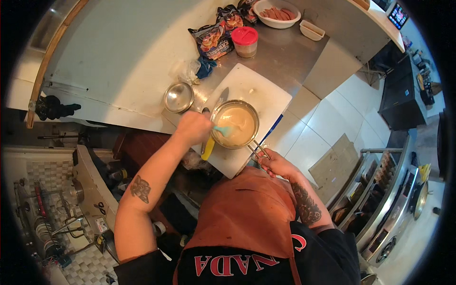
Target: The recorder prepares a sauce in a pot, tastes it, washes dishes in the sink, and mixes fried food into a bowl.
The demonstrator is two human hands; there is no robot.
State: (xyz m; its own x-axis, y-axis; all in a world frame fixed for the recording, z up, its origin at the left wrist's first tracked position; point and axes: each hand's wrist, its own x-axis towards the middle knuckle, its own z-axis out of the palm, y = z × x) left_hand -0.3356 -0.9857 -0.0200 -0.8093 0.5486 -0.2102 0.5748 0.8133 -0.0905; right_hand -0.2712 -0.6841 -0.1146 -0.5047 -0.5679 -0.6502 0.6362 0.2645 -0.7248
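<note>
A metal saucepan holding a creamy beige sauce sits over a white cutting board. My left hand grips a spatula with a pale teal head, which dips into the sauce at the pan's left side. Around the pan's wire-like metal handle, my right hand is closed, close to my brown apron. A yellow handle and a grey blade show beside the pan. They look like one knife, partly hidden by the pan and my left hand.
Left of the board stands a round metal bowl. Farther back are a red-lidded plastic container, printed food bags, a white bowl of reddish pieces and a small white tub. A stove stands at right.
</note>
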